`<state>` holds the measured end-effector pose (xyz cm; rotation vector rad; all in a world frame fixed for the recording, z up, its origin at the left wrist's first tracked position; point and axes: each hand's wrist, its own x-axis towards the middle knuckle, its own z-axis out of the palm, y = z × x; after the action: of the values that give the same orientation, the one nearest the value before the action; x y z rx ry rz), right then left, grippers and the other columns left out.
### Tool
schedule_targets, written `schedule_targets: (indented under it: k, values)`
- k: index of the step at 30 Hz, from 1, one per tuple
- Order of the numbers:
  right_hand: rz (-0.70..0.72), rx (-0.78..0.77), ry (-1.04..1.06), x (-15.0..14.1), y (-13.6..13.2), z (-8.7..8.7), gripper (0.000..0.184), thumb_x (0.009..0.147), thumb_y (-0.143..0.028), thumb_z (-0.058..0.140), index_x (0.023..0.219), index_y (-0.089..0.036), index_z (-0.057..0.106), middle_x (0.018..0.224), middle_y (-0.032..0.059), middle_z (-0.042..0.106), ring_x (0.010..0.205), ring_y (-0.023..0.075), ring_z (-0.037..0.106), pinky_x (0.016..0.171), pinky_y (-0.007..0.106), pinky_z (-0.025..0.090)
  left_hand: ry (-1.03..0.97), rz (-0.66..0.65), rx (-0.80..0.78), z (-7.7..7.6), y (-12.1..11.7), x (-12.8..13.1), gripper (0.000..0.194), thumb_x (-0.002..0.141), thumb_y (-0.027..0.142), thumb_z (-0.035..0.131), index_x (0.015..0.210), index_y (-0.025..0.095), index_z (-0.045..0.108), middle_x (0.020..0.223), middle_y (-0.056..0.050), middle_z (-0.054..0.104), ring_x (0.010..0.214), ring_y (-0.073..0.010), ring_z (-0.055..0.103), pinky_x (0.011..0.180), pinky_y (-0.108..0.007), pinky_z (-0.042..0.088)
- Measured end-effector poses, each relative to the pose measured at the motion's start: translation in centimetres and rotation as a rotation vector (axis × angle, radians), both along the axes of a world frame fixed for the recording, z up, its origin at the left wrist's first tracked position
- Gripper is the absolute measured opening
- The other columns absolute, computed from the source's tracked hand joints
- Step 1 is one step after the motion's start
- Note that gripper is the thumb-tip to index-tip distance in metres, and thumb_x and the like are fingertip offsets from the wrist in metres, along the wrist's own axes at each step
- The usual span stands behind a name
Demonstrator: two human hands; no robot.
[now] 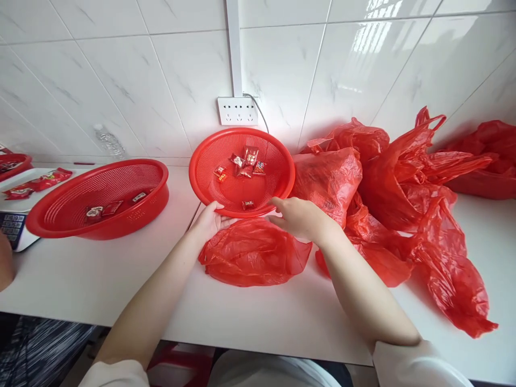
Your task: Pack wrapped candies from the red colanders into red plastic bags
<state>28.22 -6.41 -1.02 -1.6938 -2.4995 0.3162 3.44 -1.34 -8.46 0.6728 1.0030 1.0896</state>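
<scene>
A round red plastic basket [209, 161] is tilted up toward me at the back of the white table [100, 279], with several small wrapped candies [244, 164] lying inside it. My left hand [210, 221] grips its near rim from below on the left. My right hand [296, 217] is at the near rim on the right, fingers curled against the edge. Just under both hands lies a crumpled red plastic bag [253, 252].
A second red basket [100, 199] with a few candies sits at the left. Beside it stands a scale [14, 226] with red packets on its tray. A heap of red plastic bags [403, 193] fills the right. A wall socket [237, 110] is behind the basket.
</scene>
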Motion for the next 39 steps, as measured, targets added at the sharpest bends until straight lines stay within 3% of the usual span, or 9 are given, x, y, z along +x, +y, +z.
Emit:
schedule_targets:
  k: [6, 17, 19, 22, 26, 29, 32, 35, 39]
  values:
    - [-0.015, 0.078, 0.177, 0.1, 0.7, 1.1, 0.033, 0.097, -0.041, 0.044, 0.121, -0.024, 0.058, 0.095, 0.0055, 0.072, 0.087, 0.0211, 0.066, 0.065, 0.027, 0.042, -0.05, -0.008, 0.168, -1.5, -1.6, -0.3, 0.025, 0.079, 0.019, 0.051, 0.098, 0.011, 0.065, 0.105, -0.012, 0.073, 0.096, -0.0239, 0.07, 0.088, -0.041, 0.058]
    - [0.006, 0.322, 0.164, -0.5, 5.1, -3.2, 0.026, 0.095, -0.032, 0.049, 0.108, -0.014, 0.062, 0.108, 0.0139, 0.066, 0.104, 0.0253, 0.06, 0.088, 0.035, 0.045, 0.009, 0.039, 0.24, -2.0, -2.8, 0.5, 0.02, 0.072, 0.022, 0.059, 0.089, 0.011, 0.062, 0.103, -0.012, 0.071, 0.105, -0.0305, 0.066, 0.087, -0.048, 0.057]
    - [0.078, 0.3, 0.172, -0.7, 5.2, -3.9, 0.037, 0.093, -0.04, 0.052, 0.12, -0.014, 0.058, 0.119, 0.0152, 0.062, 0.115, 0.0283, 0.055, 0.1, 0.045, 0.039, 0.013, 0.026, 0.255, -2.0, -3.0, 0.6, 0.024, 0.071, 0.022, 0.061, 0.093, 0.011, 0.062, 0.104, -0.011, 0.071, 0.106, -0.0313, 0.065, 0.086, -0.05, 0.057]
    - [0.188, 0.224, 0.198, -0.9, 5.2, -4.8, 0.054, 0.088, -0.053, 0.057, 0.126, -0.016, 0.053, 0.127, 0.0152, 0.059, 0.125, 0.0309, 0.048, 0.113, 0.062, 0.014, 0.032, 0.021, 0.272, -1.9, -3.4, 0.8, 0.036, 0.071, 0.022, 0.063, 0.106, 0.013, 0.06, 0.109, -0.01, 0.07, 0.107, -0.0321, 0.065, 0.085, -0.051, 0.057]
    - [0.265, 0.218, 0.221, -1.5, 5.4, -5.7, 0.055, 0.085, -0.06, 0.057, 0.116, -0.015, 0.057, 0.112, 0.0129, 0.064, 0.118, 0.0297, 0.054, 0.114, 0.064, 0.0, 0.053, -0.017, 0.271, -2.2, -3.8, 1.2, 0.043, 0.073, 0.023, 0.063, 0.115, 0.013, 0.058, 0.114, -0.011, 0.068, 0.11, -0.0324, 0.063, 0.087, -0.051, 0.057]
    - [0.205, 0.214, 0.307, -2.2, 5.8, -6.4, 0.041, 0.089, -0.047, 0.058, 0.114, -0.015, 0.056, 0.107, 0.0117, 0.066, 0.109, 0.0258, 0.06, 0.113, 0.058, 0.018, 0.05, -0.068, 0.257, -2.6, -4.1, 1.6, 0.041, 0.076, 0.023, 0.062, 0.116, 0.013, 0.06, 0.116, -0.011, 0.068, 0.112, -0.0321, 0.062, 0.088, -0.05, 0.057]
    - [0.119, 0.151, 0.486, -2.6, 6.3, -6.8, 0.04, 0.085, -0.025, 0.062, 0.122, -0.016, 0.052, 0.105, 0.0102, 0.068, 0.095, 0.0199, 0.065, 0.094, 0.039, 0.045, 0.071, -0.095, 0.258, -2.7, -4.2, 1.7, 0.036, 0.077, 0.023, 0.061, 0.111, 0.012, 0.063, 0.112, -0.012, 0.069, 0.111, -0.0332, 0.063, 0.088, -0.05, 0.057]
    - [-0.02, 0.164, 0.689, -2.0, 6.9, -6.6, 0.036, 0.079, -0.018, 0.064, 0.115, -0.017, 0.057, 0.097, 0.0063, 0.07, 0.086, 0.0171, 0.066, 0.083, 0.03, 0.05, 0.092, -0.082, 0.254, -2.6, -4.1, 1.5, 0.039, 0.076, 0.025, 0.062, 0.113, 0.012, 0.063, 0.107, -0.012, 0.071, 0.109, -0.0336, 0.064, 0.086, -0.052, 0.057]
    - [-0.199, 0.091, 1.024, -0.3, 7.5, -5.6, 0.022, 0.077, -0.035, 0.068, 0.086, -0.017, 0.059, 0.082, 0.0032, 0.068, 0.075, 0.0173, 0.065, 0.076, 0.034, 0.054, 0.059, -0.051, 0.257, -2.5, -3.7, 1.2, 0.042, 0.075, 0.023, 0.062, 0.116, 0.013, 0.062, 0.105, -0.01, 0.071, 0.106, -0.0317, 0.066, 0.088, -0.052, 0.056]
